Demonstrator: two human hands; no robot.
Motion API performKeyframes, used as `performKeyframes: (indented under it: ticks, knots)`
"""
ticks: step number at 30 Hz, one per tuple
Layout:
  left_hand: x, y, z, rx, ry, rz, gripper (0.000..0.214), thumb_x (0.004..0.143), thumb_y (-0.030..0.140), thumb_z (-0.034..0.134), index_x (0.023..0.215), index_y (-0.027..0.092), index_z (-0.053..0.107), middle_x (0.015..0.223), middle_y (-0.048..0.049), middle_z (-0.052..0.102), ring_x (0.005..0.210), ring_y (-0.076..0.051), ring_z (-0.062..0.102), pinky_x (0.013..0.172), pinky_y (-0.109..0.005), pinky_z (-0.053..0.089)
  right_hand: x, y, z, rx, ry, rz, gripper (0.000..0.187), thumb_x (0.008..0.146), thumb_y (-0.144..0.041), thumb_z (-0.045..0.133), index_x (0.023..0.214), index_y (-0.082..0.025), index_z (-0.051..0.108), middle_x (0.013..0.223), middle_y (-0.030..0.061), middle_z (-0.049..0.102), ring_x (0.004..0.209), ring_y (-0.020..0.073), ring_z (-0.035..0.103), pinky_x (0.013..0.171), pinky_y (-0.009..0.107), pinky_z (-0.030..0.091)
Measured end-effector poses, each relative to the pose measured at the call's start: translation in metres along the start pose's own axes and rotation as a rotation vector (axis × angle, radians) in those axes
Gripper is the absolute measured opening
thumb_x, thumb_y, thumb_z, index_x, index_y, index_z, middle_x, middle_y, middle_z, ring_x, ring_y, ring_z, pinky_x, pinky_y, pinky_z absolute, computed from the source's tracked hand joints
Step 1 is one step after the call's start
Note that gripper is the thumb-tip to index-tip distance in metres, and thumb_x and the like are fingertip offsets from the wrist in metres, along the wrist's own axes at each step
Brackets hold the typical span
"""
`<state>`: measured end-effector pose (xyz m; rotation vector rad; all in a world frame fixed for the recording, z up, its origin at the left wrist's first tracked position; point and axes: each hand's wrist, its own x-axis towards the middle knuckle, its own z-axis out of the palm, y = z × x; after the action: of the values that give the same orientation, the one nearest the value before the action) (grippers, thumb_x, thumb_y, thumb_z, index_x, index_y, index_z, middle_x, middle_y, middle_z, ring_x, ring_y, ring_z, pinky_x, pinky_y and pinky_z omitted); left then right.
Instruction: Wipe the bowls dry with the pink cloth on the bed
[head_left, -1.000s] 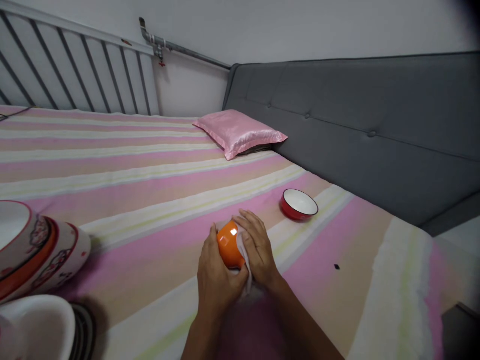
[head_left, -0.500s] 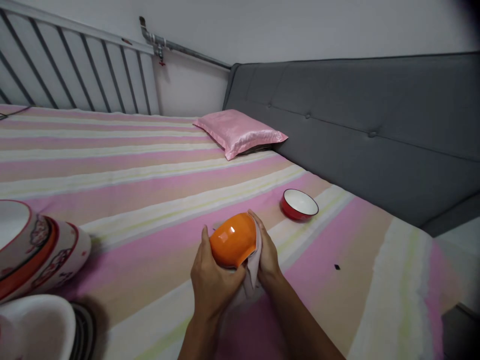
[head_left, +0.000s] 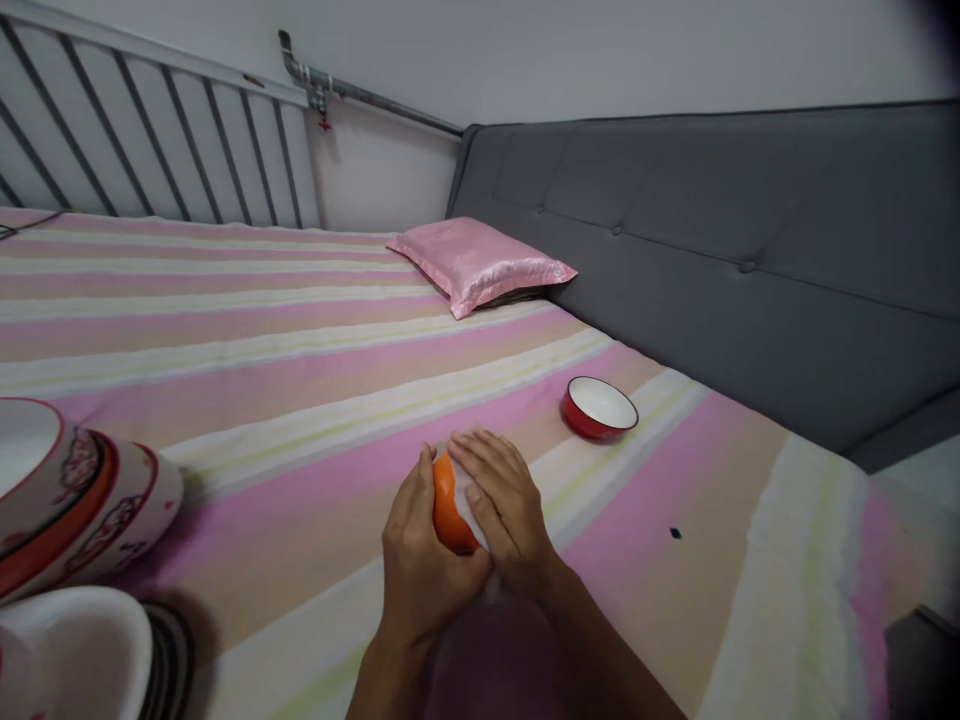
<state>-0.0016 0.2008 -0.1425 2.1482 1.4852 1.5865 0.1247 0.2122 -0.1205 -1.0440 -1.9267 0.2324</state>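
Note:
An orange bowl (head_left: 448,508) is held up over the bed between my two hands, its glossy outside partly covered. My left hand (head_left: 420,545) grips it from the left, fingers and thumb wrapped around its side. Pressed over the right side of the bowl is a pale cloth (head_left: 466,500), and my right hand (head_left: 510,505) holds that cloth against the surface. Most of the cloth is hidden under the right fingers. Farther back to the right, a red bowl (head_left: 600,410) with a white inside stands upright on the sheet.
Stacked patterned bowls (head_left: 112,510) stand at the left edge, with a white dish (head_left: 97,640) on dark-rimmed plates in front. A pink pillow (head_left: 480,262) lies near the grey headboard (head_left: 675,220). A small dark piece (head_left: 675,533) rests on the striped sheet (head_left: 300,430).
My right hand has swung over the bowl's outside with the cloth, covering more of the orange surface. My left hand keeps its grip in nearly the same place.

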Motion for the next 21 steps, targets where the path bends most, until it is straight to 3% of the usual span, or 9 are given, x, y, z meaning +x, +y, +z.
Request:
performKeyframes:
  ticks: [6,12,15,18,21]
  knots:
    - [-0.004,0.002,0.012,-0.003,-0.072,-0.042,0.096,0.067,0.024,0.066,0.148,0.011,0.017,0.137,-0.0221,0.048,0.128,-0.036,0.045,0.102,-0.055,0.042,0.002,0.010,-0.002,0.063,0.038,0.071,0.038,0.096,-0.026,0.039,0.130,-0.032,0.055,0.135,-0.0014,0.055,0.133,0.0205,0.041,0.113,0.046,0.030]
    - [-0.007,0.014,0.021,0.052,-0.148,-0.586,0.103,0.064,0.042,0.070,0.146,0.007,0.018,0.140,-0.0265,0.043,0.129,-0.040,0.043,0.101,-0.056,0.042,-0.005,0.037,0.012,0.438,0.208,0.325,0.038,0.098,-0.038,0.035,0.128,-0.028,0.056,0.139,0.0012,0.051,0.134,0.0181,0.040,0.116,0.042,0.026]
    - [-0.005,0.018,0.021,0.073,-0.180,-0.727,0.104,0.065,0.047,0.070,0.145,0.005,0.017,0.142,-0.0295,0.040,0.130,-0.041,0.042,0.099,-0.056,0.042,-0.009,0.051,0.025,0.699,0.290,0.524,0.042,0.097,-0.045,0.035,0.129,-0.027,0.055,0.139,0.0012,0.051,0.134,0.0181,0.041,0.116,0.041,0.025]
    - [-0.004,0.017,0.019,0.055,-0.177,-0.759,0.097,0.066,0.043,0.069,0.143,0.008,0.022,0.138,-0.0270,0.046,0.126,-0.040,0.047,0.096,-0.054,0.045,-0.012,0.056,0.035,0.857,0.346,0.649,0.045,0.095,-0.050,0.037,0.130,-0.027,0.054,0.141,0.0009,0.050,0.134,0.0196,0.041,0.114,0.042,0.029]
    - [-0.003,0.013,0.016,0.036,-0.144,-0.669,0.094,0.063,0.041,0.070,0.142,0.011,0.028,0.136,-0.0217,0.050,0.123,-0.037,0.051,0.095,-0.049,0.048,-0.012,0.052,0.035,0.876,0.373,0.638,0.047,0.095,-0.051,0.036,0.132,-0.026,0.052,0.141,0.0020,0.050,0.134,0.0203,0.041,0.113,0.043,0.030]
